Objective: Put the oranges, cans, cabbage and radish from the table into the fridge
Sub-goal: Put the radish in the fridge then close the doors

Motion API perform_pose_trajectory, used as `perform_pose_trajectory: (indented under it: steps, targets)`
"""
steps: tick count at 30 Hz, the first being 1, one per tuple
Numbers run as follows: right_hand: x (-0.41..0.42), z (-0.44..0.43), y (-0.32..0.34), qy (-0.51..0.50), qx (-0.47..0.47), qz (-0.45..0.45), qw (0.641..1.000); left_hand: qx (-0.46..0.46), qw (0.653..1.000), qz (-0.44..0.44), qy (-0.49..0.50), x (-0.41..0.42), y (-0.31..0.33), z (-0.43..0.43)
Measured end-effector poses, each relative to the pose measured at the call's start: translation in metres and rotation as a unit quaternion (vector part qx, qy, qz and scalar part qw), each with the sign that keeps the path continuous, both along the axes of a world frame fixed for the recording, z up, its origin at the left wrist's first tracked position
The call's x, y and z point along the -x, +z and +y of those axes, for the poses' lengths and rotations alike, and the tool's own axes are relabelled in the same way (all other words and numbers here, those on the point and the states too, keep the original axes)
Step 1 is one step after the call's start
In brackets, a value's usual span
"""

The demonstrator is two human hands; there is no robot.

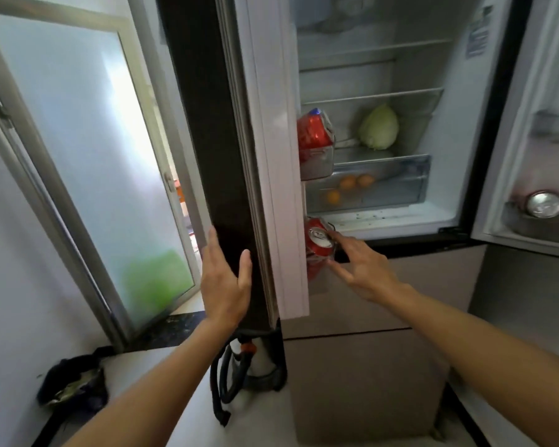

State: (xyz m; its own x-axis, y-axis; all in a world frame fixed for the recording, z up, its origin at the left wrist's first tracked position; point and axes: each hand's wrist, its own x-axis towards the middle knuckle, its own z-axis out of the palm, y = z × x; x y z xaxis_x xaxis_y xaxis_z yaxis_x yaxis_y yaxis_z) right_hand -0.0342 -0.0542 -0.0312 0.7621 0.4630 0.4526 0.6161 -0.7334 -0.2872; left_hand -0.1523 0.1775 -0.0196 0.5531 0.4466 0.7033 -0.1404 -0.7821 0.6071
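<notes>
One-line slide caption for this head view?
Left hand holds the fridge door while right hand touches a red can in its bin.

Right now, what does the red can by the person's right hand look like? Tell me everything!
The red can is shiny metal with a silver top and pull tab. It sits tilted in the lowest bin of the left fridge door, its top facing the camera. The right hand reaches it with fingers spread; the fingertips seem to touch its rim. More red shows below it, perhaps another can.

Home kitchen — open fridge point(384, 130), frosted window point(88, 156), stone counter point(175, 327).
</notes>
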Motion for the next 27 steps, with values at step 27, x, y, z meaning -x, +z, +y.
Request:
perform_pose_trajectory:
  steps: [27]
  targets:
    - [-0.136,-0.078,0.060,0.003,-0.150,-0.199,0.968,-0.343,0.938,0.048,0.020,-0.182,0.031,-0.115]
